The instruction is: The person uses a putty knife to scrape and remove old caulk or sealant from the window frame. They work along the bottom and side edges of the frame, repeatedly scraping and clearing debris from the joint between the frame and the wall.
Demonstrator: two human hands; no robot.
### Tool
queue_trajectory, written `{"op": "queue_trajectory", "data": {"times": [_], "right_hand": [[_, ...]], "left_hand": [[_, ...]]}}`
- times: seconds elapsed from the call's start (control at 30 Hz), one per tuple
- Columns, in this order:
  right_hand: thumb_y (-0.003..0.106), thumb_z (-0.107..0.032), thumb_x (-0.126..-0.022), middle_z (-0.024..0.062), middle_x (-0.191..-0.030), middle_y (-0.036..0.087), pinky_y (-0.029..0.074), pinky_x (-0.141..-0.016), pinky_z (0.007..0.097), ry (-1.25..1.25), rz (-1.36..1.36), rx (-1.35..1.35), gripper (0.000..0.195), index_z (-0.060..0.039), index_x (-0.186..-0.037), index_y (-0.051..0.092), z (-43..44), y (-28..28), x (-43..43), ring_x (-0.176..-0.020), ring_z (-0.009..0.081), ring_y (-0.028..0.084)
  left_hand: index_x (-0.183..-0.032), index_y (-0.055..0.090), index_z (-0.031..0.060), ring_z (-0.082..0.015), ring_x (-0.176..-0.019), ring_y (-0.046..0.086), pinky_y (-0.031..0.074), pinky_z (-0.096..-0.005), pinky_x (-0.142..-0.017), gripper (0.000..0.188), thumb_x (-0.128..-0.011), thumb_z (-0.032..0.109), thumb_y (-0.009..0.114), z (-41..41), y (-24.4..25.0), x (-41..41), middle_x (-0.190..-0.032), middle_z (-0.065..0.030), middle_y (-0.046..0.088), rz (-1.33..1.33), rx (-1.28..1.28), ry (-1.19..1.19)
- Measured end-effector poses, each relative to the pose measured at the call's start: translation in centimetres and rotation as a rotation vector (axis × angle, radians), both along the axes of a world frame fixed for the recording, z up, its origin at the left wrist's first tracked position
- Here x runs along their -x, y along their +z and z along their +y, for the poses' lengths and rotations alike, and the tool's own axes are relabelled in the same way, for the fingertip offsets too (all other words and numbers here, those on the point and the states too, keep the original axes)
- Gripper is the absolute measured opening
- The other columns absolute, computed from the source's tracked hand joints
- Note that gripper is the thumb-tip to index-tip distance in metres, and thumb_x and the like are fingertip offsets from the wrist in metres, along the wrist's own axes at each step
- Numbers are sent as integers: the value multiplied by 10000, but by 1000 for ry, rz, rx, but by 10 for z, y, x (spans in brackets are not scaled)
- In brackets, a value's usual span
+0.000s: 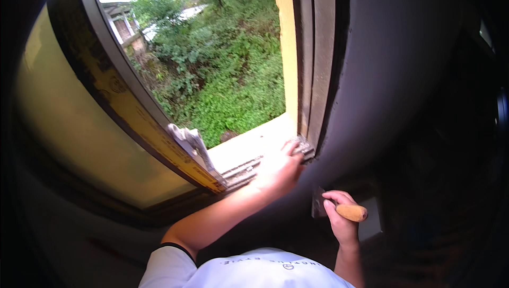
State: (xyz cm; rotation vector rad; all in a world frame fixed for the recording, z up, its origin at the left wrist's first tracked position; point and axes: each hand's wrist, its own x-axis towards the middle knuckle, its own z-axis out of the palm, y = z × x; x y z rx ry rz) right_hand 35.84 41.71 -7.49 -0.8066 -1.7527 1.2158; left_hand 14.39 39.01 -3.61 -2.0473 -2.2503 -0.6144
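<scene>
My left hand point(280, 166) reaches across to the lower right corner of the window frame. Its fingers are bent onto the sill track point(242, 176), beside crumbly grey debris point(301, 143). Glare washes out the back of that hand, and whether anything is pinched beneath the fingers is hidden. Lower and to the right, my right hand point(340, 216) grips a scraper by its wooden handle point(352, 212). The scraper's flat blade point(318, 203) points left, in front of the dark area below the sill, apart from the track.
A sliding sash point(155, 129) with yellow printed tape stands at left, a pale, crumpled-looking piece point(195, 147) on its edge. The metal side jamb point(320, 57) rises at right beside a grey wall point(381, 69). Green plants point(234, 81) show outside. A pale panel point(370, 218) lies behind my right hand.
</scene>
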Motion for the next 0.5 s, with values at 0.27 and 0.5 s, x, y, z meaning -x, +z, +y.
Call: {"op": "queue_trajectory", "data": {"times": [0.27, 0.5], "right_hand": [[760, -212, -858, 112, -1093, 579, 425, -889, 323, -71, 168, -154, 228, -30, -899, 629, 20, 29, -2, -972, 178, 536], [699, -174, -917, 106, -1013, 612, 541, -683, 281, 66, 377, -16, 200, -13, -852, 599, 26, 51, 31, -805, 142, 593]], "left_hand": [[-902, 614, 60, -323, -761, 620, 497, -408, -720, 108, -819, 76, 682, -89, -20, 26, -993, -111, 652, -67, -401, 111], [-968, 596, 26, -331, -773, 620, 508, -387, -688, 221, -765, -1, 681, -98, -50, 29, -952, -143, 632, 140, -576, 60]]}}
